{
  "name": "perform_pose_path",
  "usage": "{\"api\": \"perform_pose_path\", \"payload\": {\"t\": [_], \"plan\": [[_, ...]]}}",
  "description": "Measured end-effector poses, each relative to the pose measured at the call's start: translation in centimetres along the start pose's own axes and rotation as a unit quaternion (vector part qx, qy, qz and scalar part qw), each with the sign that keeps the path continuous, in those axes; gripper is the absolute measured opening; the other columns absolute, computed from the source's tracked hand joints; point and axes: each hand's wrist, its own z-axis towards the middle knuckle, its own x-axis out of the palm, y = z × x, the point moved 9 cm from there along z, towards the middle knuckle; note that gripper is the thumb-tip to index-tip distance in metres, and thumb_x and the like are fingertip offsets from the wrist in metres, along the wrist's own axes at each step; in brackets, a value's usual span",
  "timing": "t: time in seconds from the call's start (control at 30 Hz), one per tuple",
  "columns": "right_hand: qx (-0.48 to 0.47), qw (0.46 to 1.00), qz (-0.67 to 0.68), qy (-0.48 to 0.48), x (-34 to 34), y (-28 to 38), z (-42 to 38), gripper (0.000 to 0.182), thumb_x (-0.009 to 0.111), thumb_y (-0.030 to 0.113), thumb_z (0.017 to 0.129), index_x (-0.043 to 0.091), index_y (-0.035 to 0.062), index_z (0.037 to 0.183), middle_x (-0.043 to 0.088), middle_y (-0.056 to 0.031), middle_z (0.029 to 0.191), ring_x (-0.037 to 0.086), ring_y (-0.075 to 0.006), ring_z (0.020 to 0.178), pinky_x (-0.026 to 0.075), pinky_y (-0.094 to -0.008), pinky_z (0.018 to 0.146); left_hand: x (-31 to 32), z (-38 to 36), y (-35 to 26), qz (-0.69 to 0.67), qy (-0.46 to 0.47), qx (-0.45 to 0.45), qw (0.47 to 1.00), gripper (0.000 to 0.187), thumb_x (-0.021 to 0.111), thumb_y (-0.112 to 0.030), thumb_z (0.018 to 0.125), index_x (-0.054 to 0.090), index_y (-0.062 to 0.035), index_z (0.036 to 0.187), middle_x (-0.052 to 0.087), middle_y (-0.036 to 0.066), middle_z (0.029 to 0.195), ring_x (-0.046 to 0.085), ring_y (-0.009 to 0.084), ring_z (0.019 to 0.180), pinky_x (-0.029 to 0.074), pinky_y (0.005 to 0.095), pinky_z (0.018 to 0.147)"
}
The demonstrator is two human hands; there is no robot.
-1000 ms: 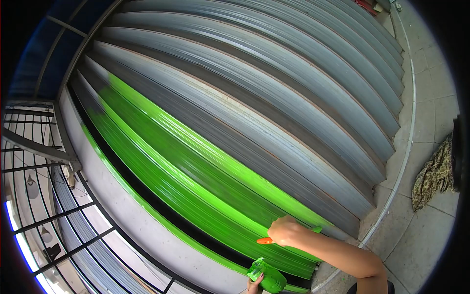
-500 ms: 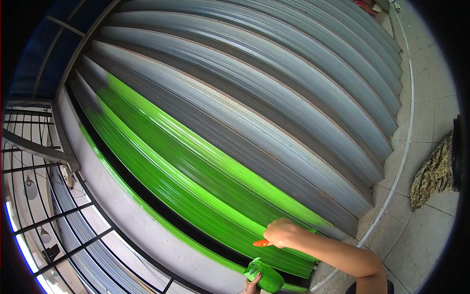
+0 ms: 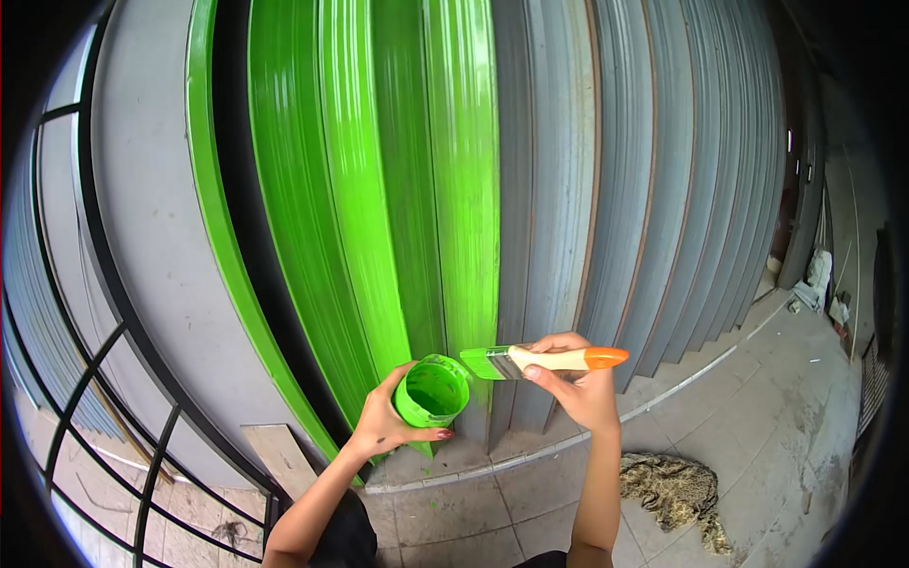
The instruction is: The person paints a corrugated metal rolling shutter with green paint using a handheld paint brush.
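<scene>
My left hand (image 3: 381, 417) is wrapped round a small tub of green paint (image 3: 432, 392), its open top tilted up towards me, with paint smeared over rim and wall. Between the fingers and thumb of my right hand (image 3: 579, 383) is a paintbrush (image 3: 554, 359), held level. Its handle is cream with an orange end, and its green-coated bristles point left, close beside the tub's rim. Behind both stands a folded metal shutter (image 3: 559, 189); its left folds (image 3: 350, 180) shine with green paint, while those to the right are bare grey.
A black metal grille (image 3: 123, 327) and a pale wall panel (image 3: 156, 189) stand at left. A flat board (image 3: 277, 458) leans low down. On the tiled floor (image 3: 454, 516), a patterned cloth (image 3: 674, 492) lies at right, near a curved floor track (image 3: 653, 402).
The view has swung round, so the shutter folds now run upright. My right hand has moved off the lower shutter with the brush, which is now beside the tub. Both hands appear higher in view.
</scene>
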Motion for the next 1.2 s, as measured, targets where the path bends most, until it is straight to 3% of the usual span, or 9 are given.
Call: {"api": "perform_pose_path", "payload": {"t": [0.13,0.2,0.3,0.43,0.5,0.73,1.03,1.13,1.2], "plan": [[-0.05,0.998,-0.028,0.025,0.0,2.0,-1.1,0.015,0.076,0.001,0.08,0.07,0.0006,0.095,0.074,-0.0101,0.094,0.071,-0.0173,0.087,0.056,-0.0271,0.075,1.5,0.3,0.8,0.002,0.011,0.045,0.999,0.095,0.094,-0.036,0.053,0.051,-0.0049,0.132,0.06,0.012,0.126,0.057,0.027,0.119,0.043,0.0393,0.104],[-0.029,0.992,-0.086,0.087,1.5,2.7,-1.3,0.015,0.076,-0.001,0.078,0.071,0.0016,0.093,0.074,-0.0107,0.094,0.072,-0.0188,0.085,0.058,-0.0281,0.073,1.7,0.1,1.3,0.002,0.012,0.063,0.998,0.092,0.094,-0.033,0.053,0.052,-0.0079,0.131,0.058,0.011,0.129,0.053,0.0316,0.122,0.04,0.043,0.107],[-0.012,0.982,-0.111,0.149,4.4,2.6,-1.6,0.012,0.075,0.001,0.079,0.072,0.0043,0.09,0.074,-0.0119,0.096,0.073,-0.0206,0.081,0.059,-0.028,0.07,1.9,0.0,1.0,0.063,0.018,0.16,0.985,0.092,0.096,-0.028,0.051,0.053,-0.0054,0.129,0.058,0.014,0.128,0.055,0.0303,0.121,0.042,0.0418,0.105],[-0.004,0.969,-0.132,0.211,8.4,1.4,-1.8,0.013,0.073,0.007,0.083,0.07,0.0071,0.096,0.074,-0.0099,0.099,0.073,-0.0224,0.086,0.059,-0.0281,0.072,0.8,-0.2,1.7,0.039,0.012,0.206,0.978,0.087,0.093,-0.024,0.051,0.055,-0.006,0.127,0.058,0.013,0.127,0.053,0.0312,0.122,0.039,0.0451,0.107],[-0.008,0.958,-0.169,0.23,10.2,0.7,-1.9,0.016,0.073,0.008,0.084,0.069,0.0088,0.099,0.073,-0.0082,0.1,0.073,-0.0235,0.088,0.059,-0.0288,0.072,0.2,-0.4,1.6,0.058,0.013,0.213,0.975,0.082,0.09,-0.022,0.054,0.055,-0.0076,0.127,0.058,0.011,0.127,0.052,0.0312,0.123,0.038,0.0463,0.107],[-0.027,0.927,-0.206,0.312,14.7,-2.2,-2.7,0.015,0.069,0.014,0.085,0.067,0.0138,0.1,0.074,0.0,0.095,0.07,-0.0226,0.069,0.053,-0.0311,0.056,-1.3,-1.1,2.2,0.102,0.017,0.213,0.972,0.077,0.087,-0.022,0.057,0.056,-0.0111,0.127,0.056,0.007,0.129,0.049,0.0299,0.125,0.036,0.0508,0.108],[0.01,0.909,-0.24,0.341,17.3,-4.7,-2.3,0.007,0.064,0.016,0.089,0.065,0.0162,0.095,0.065,-0.0047,0.067,0.063,-0.0217,0.055,0.048,-0.0326,0.051,-1.9,-1.5,3.4,0.156,0.025,0.205,0.966,0.077,0.087,-0.023,0.058,0.056,-0.0131,0.128,0.056,0.007,0.129,0.048,0.0294,0.125,0.037,0.0514,0.108],[0.03,0.906,-0.214,0.363,17.5,-5.4,-2.5,0.01,0.066,0.015,0.087,0.066,0.0155,0.097,0.068,-0.0041,0.074,0.064,-0.021,0.056,0.048,-0.0307,0.051,-2.3,-1.4,3.8,0.135,0.029,0.187,0.973,0.079,0.087,-0.024,0.058,0.055,-0.0128,0.129,0.055,0.007,0.13,0.048,0.0292,0.126,0.037,0.0521,0.107],[0.023,0.942,-0.146,0.302,16.9,-5.5,-2.0,0.012,0.068,0.01,0.087,0.065,0.0103,0.099,0.071,-0.0049,0.082,0.066,-0.0169,0.06,0.05,-0.0281,0.055,-2.3,-1.3,4.3,0.136,0.034,0.171,0.975,0.082,0.088,-0.025,0.056,0.054,-0.012,0.129,0.056,0.008,0.13,0.05,0.0299,0.124,0.037,0.0508,0.107]]}}
